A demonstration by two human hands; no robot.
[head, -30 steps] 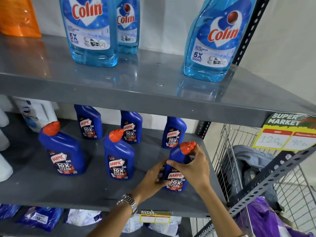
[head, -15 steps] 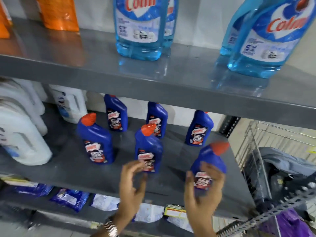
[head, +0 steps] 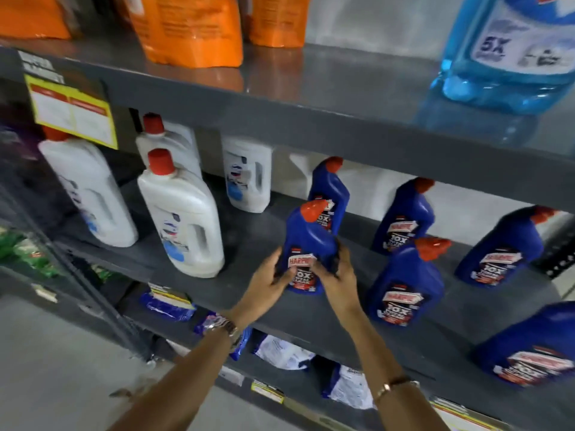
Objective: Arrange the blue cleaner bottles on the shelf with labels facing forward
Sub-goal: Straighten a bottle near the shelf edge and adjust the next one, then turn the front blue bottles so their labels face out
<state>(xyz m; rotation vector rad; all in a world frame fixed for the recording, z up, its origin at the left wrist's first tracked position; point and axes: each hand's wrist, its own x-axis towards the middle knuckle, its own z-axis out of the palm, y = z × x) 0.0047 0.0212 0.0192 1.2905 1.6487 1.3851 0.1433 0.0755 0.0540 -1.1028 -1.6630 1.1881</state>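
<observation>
the whole view was blurred and tilted, so label print could be read only in part. a pale blue bottle (head: 510, 54) on the upper shelf (head: 326, 98) was cut off by the top and right edges, as were the orange packs (head: 193, 29) by the top edge. one blue bottle (head: 529, 346) at the lower right was cut off by the frame, its cap unseen. the back bottle (head: 331, 191) was partly hidden behind the held bottle (head: 306, 244).

the held bottle stood upright near the front of the middle shelf (head: 242, 244), its label turned forward. it was gripped low on both sides: the left hand (head: 267, 281) was closed on its left flank, the right hand (head: 336, 275) on its right flank, with fingers laid over part of the label. whether its base touched the shelf could not be told. white bottles (head: 183, 219) stood to its left, other blue bottles (head: 404, 281) to its right.
</observation>
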